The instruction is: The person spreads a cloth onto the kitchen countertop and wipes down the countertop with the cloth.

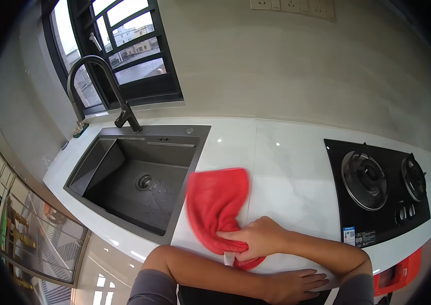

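A red cloth (218, 198) lies spread and bunched on the white countertop, just right of the sink, its far part slightly blurred. My right hand (261, 238) reaches in from the right and presses on the near end of the cloth, fingers closed into its folds. A small white label (229, 258) sticks out below those fingers. Nearer to me, my left hand (296, 286) rests by the counter's front edge, its forearm crossing below the cloth. Its fingers stretch to the right with no object in them.
A dark sink (203, 145) with a tall faucet (115, 86) stands on the left, below a window. On the right, a black gas stove (335, 168) is set into the countertop (286, 168). Below it is a red plastic stool-like object (404, 272).
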The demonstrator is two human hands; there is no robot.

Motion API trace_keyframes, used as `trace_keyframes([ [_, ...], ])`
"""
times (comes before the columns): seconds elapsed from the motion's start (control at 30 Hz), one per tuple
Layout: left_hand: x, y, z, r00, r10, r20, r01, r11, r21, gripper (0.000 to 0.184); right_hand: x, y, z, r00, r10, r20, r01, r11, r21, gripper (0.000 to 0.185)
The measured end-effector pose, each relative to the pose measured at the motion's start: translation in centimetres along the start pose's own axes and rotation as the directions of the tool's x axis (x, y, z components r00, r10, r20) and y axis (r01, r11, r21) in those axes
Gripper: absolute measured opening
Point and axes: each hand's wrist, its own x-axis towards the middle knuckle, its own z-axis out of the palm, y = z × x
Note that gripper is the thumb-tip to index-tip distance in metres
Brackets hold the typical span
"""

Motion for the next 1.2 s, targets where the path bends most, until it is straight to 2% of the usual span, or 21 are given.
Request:
trace_keyframes([
  [0.07, 0.2, 0.3, -0.4, 1.0, -0.021, 0.006, 0.021, 1.0, 0.008, 0.05, 0.0, -0.1, -0.7, 0.997, 0.034, 0.064, -0.034, 0.999, 0.005, 0.069],
  [0.1, 0.2, 0.3, -0.4, 1.0, -0.019, 0.008, 0.019, 1.0, 0.008, 0.05, 0.0, 1.2, -0.3, 0.998, 0.03, -0.061, -0.031, 0.999, -0.018, 0.064],
  [0.2, 0.3, 0.3, -0.2, 0.999, -0.025, 0.027, 0.024, 1.0, 0.012, 0.051, 0.4, 6.9, -1.6, 0.897, 0.264, -0.356, -0.313, 0.946, -0.088, 0.055],
  [0.23, 0.3, 0.2, 0.0, 1.0, -0.02, 0.011, 0.02, 1.0, 0.005, 0.052, -0.2, 8.3, -3.5, 0.83, 0.401, -0.388, -0.442, 0.897, -0.017, 0.056],
  [0.27, 0.2, 0.1, 0.2, 1.0, -0.017, -0.005, 0.017, 1.0, -0.003, 0.052, -0.3, 11.7, -3.4, 0.724, 0.474, -0.501, -0.559, 0.829, -0.025, 0.057],
  [0.3, 0.2, 0.1, 0.1, 1.0, -0.019, -0.006, 0.019, 1.0, -0.002, 0.052, -1.4, 13.3, -4.7, 0.665, 0.575, -0.476, -0.644, 0.764, 0.023, 0.057],
  [0.4, 0.3, 0.3, -0.4, 0.998, -0.011, -0.07, 0.014, 0.999, 0.032, 0.055, -4.9, 17.8, -5.9, 0.417, 0.664, -0.621, -0.794, 0.598, 0.106, 0.051],
  [0.43, 0.3, 0.2, -0.8, 0.999, -0.009, -0.051, 0.01, 1.0, 0.028, 0.056, -5.3, 18.6, -5.7, 0.419, 0.665, -0.618, -0.796, 0.597, 0.103, 0.051],
  [0.5, 0.3, 0.3, -0.8, 0.999, -0.006, -0.039, 0.008, 1.0, 0.027, 0.057, -5.3, 18.9, -5.3, 0.202, 0.716, -0.668, -0.87, 0.445, 0.214, 0.055],
  [0.53, 0.3, 0.3, -0.4, 0.999, -0.003, -0.04, 0.005, 0.999, 0.047, 0.058, -4.9, 18.6, -4.9, 0.218, 0.725, -0.654, -0.863, 0.456, 0.218, 0.056],
  [0.6, 0.2, 0.2, -0.3, 0.999, -0.005, -0.04, 0.008, 0.997, 0.073, 0.059, -3.4, 15.8, -4.5, 0.416, 0.717, -0.559, -0.804, 0.577, 0.142, 0.047],
  [0.63, 0.1, 0.2, -0.4, 0.999, 0.0, -0.04, 0.002, 0.998, 0.057, 0.059, -2.7, 13.7, -3.4, 0.533, 0.58, -0.615, -0.662, 0.74, 0.124, 0.042],
  [0.67, 0.1, 0.2, -0.5, 0.999, 0.002, -0.042, -0.001, 0.999, 0.041, 0.058, -1.6, 11.8, -2.4, 0.612, 0.514, -0.601, -0.53, 0.83, 0.171, 0.044],
  [0.73, 0.1, 0.2, -0.2, 0.998, -0.004, -0.066, 0.007, 0.999, 0.04, 0.058, -0.3, 7.5, -0.7, 0.807, 0.371, -0.459, -0.344, 0.928, 0.145, 0.055],
  [0.77, 0.0, 0.1, -0.2, 0.997, 0.002, -0.079, 0.001, 0.999, 0.041, 0.057, 0.0, 5.0, -0.6, 0.902, 0.318, -0.293, -0.288, 0.947, 0.141, 0.064],
  [0.83, 0.0, 0.0, -0.2, 0.997, -0.001, -0.082, 0.003, 1.0, 0.027, 0.056, 0.0, 1.3, 0.2, 0.991, 0.082, -0.107, -0.066, 0.987, 0.148, 0.075],
  [0.9, 0.1, 0.0, -0.3, 0.996, 0.0, -0.089, 0.001, 1.0, 0.015, 0.056, 0.0, -0.6, -0.1, 0.993, -0.015, 0.113, -0.002, 0.989, 0.147, 0.078],
  [0.97, 0.1, 0.1, -0.4, 0.997, -0.003, -0.077, 0.007, 0.999, 0.04, 0.055, 0.1, -0.2, -0.3, 0.991, 0.057, 0.117, -0.068, 0.994, 0.089, 0.076],
  [1.07, 0.1, 0.1, 0.7, 0.998, -0.031, -0.05, 0.034, 0.998, 0.055, 0.056, 0.2, 3.3, -2.0, 0.96, 0.263, -0.1, -0.264, 0.965, 0.007, 0.067],
  [1.13, 0.0, 0.1, 0.5, 0.997, -0.028, -0.067, 0.031, 0.999, 0.045, 0.056, -0.2, 7.6, -3.2, 0.864, 0.406, -0.299, -0.421, 0.907, 0.016, 0.061],
  [1.2, 0.0, 0.0, 0.4, 0.997, -0.018, -0.08, 0.021, 0.999, 0.038, 0.055, -1.1, 12.9, -4.0, 0.715, 0.495, -0.494, -0.575, 0.818, -0.012, 0.054],
])
